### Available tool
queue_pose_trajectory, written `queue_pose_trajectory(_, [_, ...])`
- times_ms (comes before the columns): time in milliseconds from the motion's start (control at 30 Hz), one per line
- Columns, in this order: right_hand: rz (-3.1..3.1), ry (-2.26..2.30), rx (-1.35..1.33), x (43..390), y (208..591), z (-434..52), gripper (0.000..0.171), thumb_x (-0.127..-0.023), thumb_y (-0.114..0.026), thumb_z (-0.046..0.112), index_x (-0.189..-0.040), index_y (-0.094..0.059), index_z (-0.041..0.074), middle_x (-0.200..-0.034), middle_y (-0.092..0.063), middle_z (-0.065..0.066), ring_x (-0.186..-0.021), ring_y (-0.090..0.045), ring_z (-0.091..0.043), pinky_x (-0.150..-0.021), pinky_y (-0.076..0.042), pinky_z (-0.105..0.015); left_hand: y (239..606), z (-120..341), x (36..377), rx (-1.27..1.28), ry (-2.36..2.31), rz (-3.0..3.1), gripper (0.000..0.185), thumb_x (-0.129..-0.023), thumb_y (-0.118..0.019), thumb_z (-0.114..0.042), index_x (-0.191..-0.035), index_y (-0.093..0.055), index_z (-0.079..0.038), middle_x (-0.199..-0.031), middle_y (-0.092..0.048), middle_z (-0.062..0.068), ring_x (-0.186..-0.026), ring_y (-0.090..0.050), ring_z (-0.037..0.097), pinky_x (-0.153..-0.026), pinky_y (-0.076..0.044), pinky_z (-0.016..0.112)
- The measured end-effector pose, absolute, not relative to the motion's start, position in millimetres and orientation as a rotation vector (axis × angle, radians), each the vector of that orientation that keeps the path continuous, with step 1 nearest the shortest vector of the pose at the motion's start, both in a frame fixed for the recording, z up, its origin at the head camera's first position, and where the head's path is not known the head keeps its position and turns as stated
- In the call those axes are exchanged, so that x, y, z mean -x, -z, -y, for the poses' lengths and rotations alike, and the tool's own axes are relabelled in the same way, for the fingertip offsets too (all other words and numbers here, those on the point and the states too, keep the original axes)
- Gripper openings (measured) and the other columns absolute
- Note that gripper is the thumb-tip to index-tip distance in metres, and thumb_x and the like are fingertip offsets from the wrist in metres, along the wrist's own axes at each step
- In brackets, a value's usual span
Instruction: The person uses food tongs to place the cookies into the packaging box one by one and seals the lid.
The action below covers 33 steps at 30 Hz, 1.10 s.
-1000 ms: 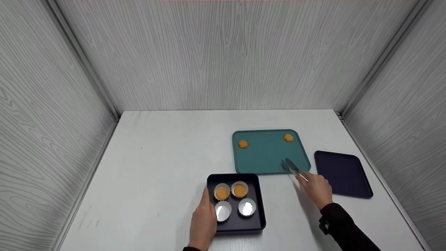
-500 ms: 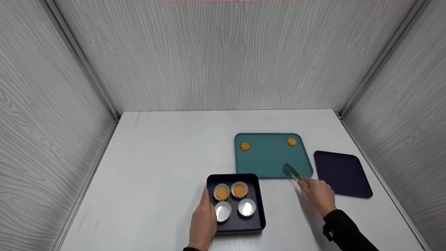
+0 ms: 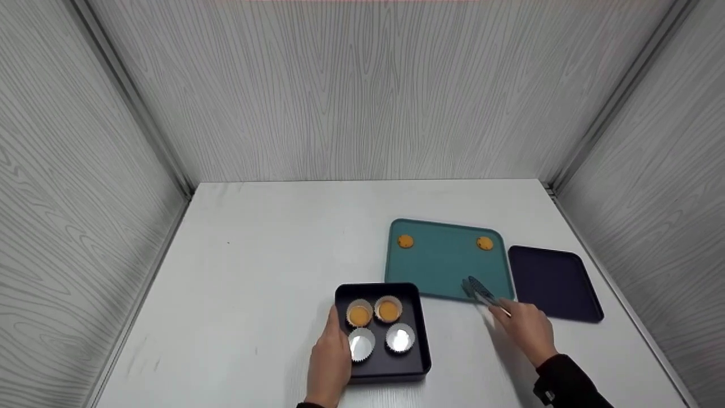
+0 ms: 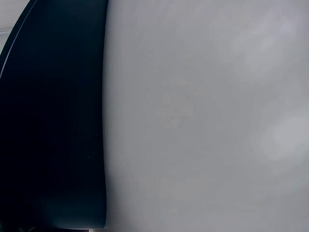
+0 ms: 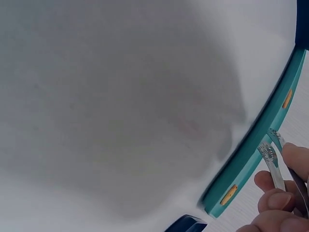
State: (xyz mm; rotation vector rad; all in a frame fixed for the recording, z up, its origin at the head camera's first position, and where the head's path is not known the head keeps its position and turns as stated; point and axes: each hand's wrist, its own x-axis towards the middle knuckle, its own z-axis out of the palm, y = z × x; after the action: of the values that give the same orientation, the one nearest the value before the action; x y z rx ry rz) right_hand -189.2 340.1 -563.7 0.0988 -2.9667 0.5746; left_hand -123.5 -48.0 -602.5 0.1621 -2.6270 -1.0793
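Note:
My left hand (image 3: 330, 362) lies along the left wall of a dark square pan (image 3: 391, 368), fingers straight against its side; it does not show in the left wrist view. Four-sided and deep, the pan holds several fluted cups: the back two, such as this cup (image 3: 388, 309), have orange rounds inside, and a front cup (image 3: 400, 338) looks shiny and bare. My right hand (image 3: 527, 328) grips small metal tongs (image 5: 270, 159), their slotted tips at the front rim of a teal tray (image 3: 442, 258). A left cookie (image 3: 405, 241) and a right cookie (image 3: 485, 243) lie on it.
A shallow dark tray (image 3: 555, 283) lies right of the teal tray, close to its right edge. The pan's back right corner meets the teal tray's front left in the head view. Grey wood-grain panels (image 3: 362, 90) enclose the white table (image 3: 255, 255) at back and sides.
The teal tray has slid toward me and to the right, turning slightly clockwise, its cookies moving along. My right hand and the tongs have come nearer and rightward. My left hand stays at the pan.

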Motion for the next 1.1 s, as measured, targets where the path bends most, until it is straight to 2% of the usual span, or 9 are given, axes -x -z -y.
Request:
queue_pose_trajectory(133, [2.869, -0.586, -0.122, 196, 559, -344, 0.034, -0.097, -0.072, 0.027, -0.114, -0.075, -0.002, -0.092, -0.074, -0.024, -0.071, -0.071, -0.037, -0.060, -0.054, -0.050, 602, 49, 123, -0.165, 1.076, 2.626, 0.049, -0.104, -0.051, -0.006, -0.151, -0.044, 0.004, -0.124, -0.069, 0.021, -0.056, -0.056, 0.015, -0.060, -0.052, 0.041])
queue_pose_trajectory(267, [2.808, -0.629, -0.093, 209, 552, -351, 0.034, -0.098, -0.071, 0.024, -0.116, -0.073, -0.004, -0.087, -0.074, -0.021, -0.061, -0.065, -0.027, -0.054, -0.052, -0.044, 603, 49, 123, -0.171, 1.084, 2.625, 0.049, -0.104, -0.051, -0.006, -0.151, -0.044, 0.003, -0.127, -0.068, 0.020, -0.057, -0.056, 0.014, -0.061, -0.052, 0.040])
queue_pose_trajectory(400, [2.825, -0.666, -0.024, 226, 544, -358, 0.037, -0.100, -0.068, 0.029, -0.117, -0.073, -0.004, -0.088, -0.074, -0.021, -0.062, -0.063, -0.023, -0.053, -0.049, -0.040, 603, 49, 122, -0.167, 1.097, 2.621, 0.049, -0.104, -0.051, -0.006, -0.151, -0.043, 0.004, -0.129, -0.067, 0.020, -0.057, -0.053, 0.014, -0.062, -0.052, 0.040])
queue_pose_trajectory(467, [2.836, -0.669, 0.008, 233, 541, -361, 0.037, -0.101, -0.066, 0.032, -0.110, -0.074, -0.002, -0.088, -0.074, -0.021, -0.063, -0.064, -0.025, -0.055, -0.050, -0.041, 604, 49, 123, -0.158, 1.095, 2.624, 0.050, -0.104, -0.051, -0.006, -0.152, -0.043, 0.004, -0.130, -0.067, 0.020, -0.057, -0.053, 0.013, -0.062, -0.052, 0.040])
queue_pose_trajectory(567, [2.837, -0.675, 0.039, 243, 539, -365, 0.034, -0.101, -0.065, 0.034, -0.096, -0.075, 0.002, -0.077, -0.071, -0.014, -0.060, -0.061, -0.023, -0.054, -0.048, -0.038, 604, 49, 123, -0.149, 1.091, 2.626, 0.050, -0.104, -0.051, -0.006, -0.152, -0.042, 0.004, -0.125, -0.068, 0.021, -0.056, -0.052, 0.013, -0.061, -0.052, 0.040])
queue_pose_trajectory(700, [2.822, -0.696, 0.051, 252, 539, -368, 0.035, -0.101, -0.065, 0.033, -0.079, -0.069, 0.006, -0.063, -0.062, -0.005, -0.055, -0.056, -0.021, -0.051, -0.043, -0.034, 604, 48, 123, -0.145, 1.075, 2.637, 0.050, -0.104, -0.050, -0.006, -0.152, -0.042, 0.004, -0.130, -0.067, 0.020, -0.061, -0.059, 0.017, -0.065, -0.055, 0.040])
queue_pose_trajectory(867, [2.856, -0.703, 0.096, 262, 539, -371, 0.040, -0.103, -0.062, 0.036, -0.073, -0.060, 0.009, -0.060, -0.052, -0.001, -0.053, -0.050, -0.021, -0.050, -0.038, -0.033, 604, 47, 123, -0.155, 1.083, 2.658, 0.049, -0.105, -0.049, -0.008, -0.153, -0.041, 0.004, -0.141, -0.061, 0.019, -0.070, -0.067, 0.021, -0.072, -0.057, 0.041])
queue_pose_trajectory(1000, [2.875, -0.710, 0.114, 270, 538, -371, 0.042, -0.103, -0.061, 0.036, -0.070, -0.055, 0.010, -0.059, -0.046, 0.000, -0.052, -0.047, -0.021, -0.049, -0.036, -0.033, 603, 48, 123, -0.161, 1.093, 2.667, 0.050, -0.105, -0.048, -0.008, -0.153, -0.040, 0.004, -0.141, -0.060, 0.019, -0.067, -0.065, 0.019, -0.071, -0.057, 0.041])
queue_pose_trajectory(1100, [2.882, -0.722, 0.111, 275, 537, -371, 0.041, -0.104, -0.061, 0.036, -0.072, -0.056, 0.009, -0.059, -0.048, -0.001, -0.053, -0.048, -0.021, -0.049, -0.037, -0.033, 603, 48, 123, -0.163, 1.087, 2.672, 0.050, -0.105, -0.048, -0.008, -0.153, -0.040, 0.004, -0.141, -0.061, 0.019, -0.064, -0.063, 0.019, -0.070, -0.056, 0.041])
